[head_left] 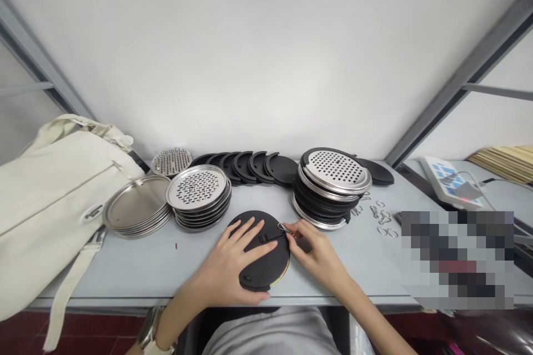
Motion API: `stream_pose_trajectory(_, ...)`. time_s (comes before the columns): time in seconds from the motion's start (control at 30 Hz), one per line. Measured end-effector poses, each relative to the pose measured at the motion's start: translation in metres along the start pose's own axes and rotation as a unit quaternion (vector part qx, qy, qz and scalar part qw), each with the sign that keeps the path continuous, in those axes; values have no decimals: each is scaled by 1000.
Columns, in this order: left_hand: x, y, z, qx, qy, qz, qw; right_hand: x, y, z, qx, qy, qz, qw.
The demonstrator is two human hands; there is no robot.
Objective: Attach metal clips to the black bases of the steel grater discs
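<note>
Left hand [233, 260], fingers spread, presses black disc [264, 266]; right hand [314, 249] pinches metal clip [283, 228].

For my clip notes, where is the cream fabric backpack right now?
In the head view, the cream fabric backpack is at the far left, beside the stack of plain round metal plates.

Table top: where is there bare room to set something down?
Most room: near left, between the bag's strap and the left hand, nearer than the plain plates. A smaller patch between the right forearm and the metal rings. The wall side is crowded with perforated stacks and black discs.
</note>
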State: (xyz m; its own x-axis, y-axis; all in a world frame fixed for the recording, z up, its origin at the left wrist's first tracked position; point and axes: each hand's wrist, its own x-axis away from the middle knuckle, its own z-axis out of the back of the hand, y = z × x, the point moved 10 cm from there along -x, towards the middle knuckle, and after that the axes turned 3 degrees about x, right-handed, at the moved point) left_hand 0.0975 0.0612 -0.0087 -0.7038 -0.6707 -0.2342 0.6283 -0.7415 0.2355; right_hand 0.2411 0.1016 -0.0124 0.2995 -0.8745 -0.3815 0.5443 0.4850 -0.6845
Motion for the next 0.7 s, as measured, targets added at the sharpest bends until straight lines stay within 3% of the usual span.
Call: stream_pose_trajectory(0.7, -1, 0, 0, -5, -1, 0, 1000, 0, 2, 1, -19, -12, -6, 1000)
